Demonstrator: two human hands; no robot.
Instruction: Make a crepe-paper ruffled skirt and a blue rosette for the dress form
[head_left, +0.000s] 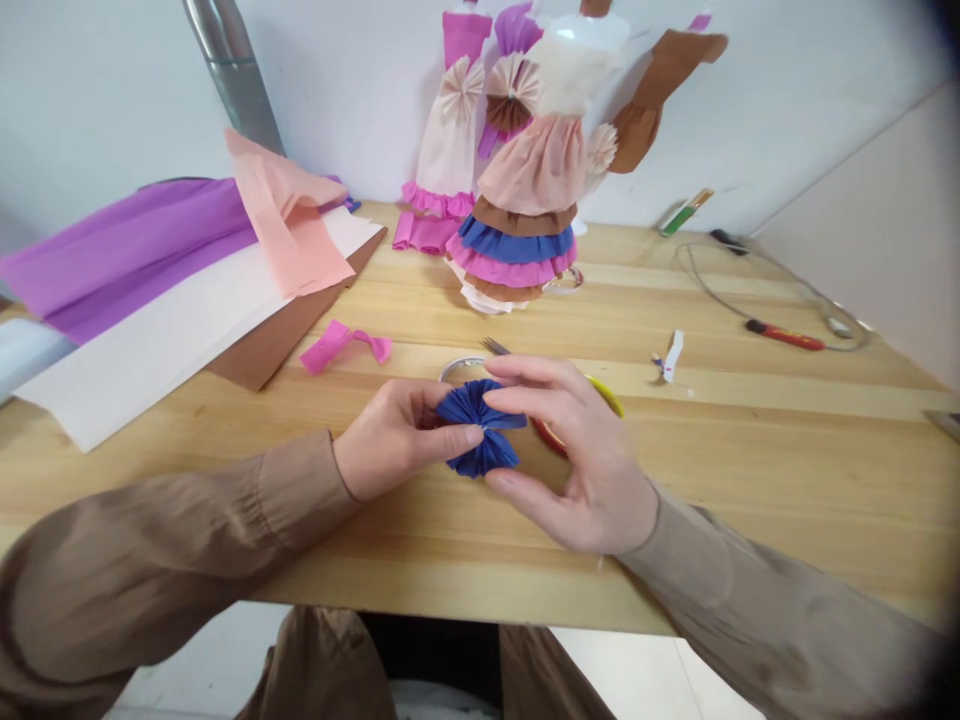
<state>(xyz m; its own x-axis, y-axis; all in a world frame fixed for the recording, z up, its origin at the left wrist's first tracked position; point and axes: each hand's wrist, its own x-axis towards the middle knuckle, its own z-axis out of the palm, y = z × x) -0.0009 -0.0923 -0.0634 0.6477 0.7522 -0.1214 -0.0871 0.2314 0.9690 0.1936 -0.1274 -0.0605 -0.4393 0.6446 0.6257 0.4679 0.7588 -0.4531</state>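
Note:
In the middle of the head view is a blue pleated paper rosette (480,462), fanned out with a gap on its right side. My left hand (409,435) pinches it, thumb pressed on the centre. Around its right side curls my right hand (581,460), with fingertips on the upper fold and the thumb at the lower edge. Behind my right hand lie scissors with a red and yellow handle (550,438), mostly hidden. A white ring, perhaps a tape roll (459,364), shows just beyond the rosette.
Purple (150,235), white (187,325) and peach crepe paper (296,235) is stacked at left, near a metal bottle (240,85). Pink scraps (341,345) lie nearby. Several paper-dressed figures, one with a tiered skirt (517,240), stand at the back. A red-handled corded tool (784,335) lies right.

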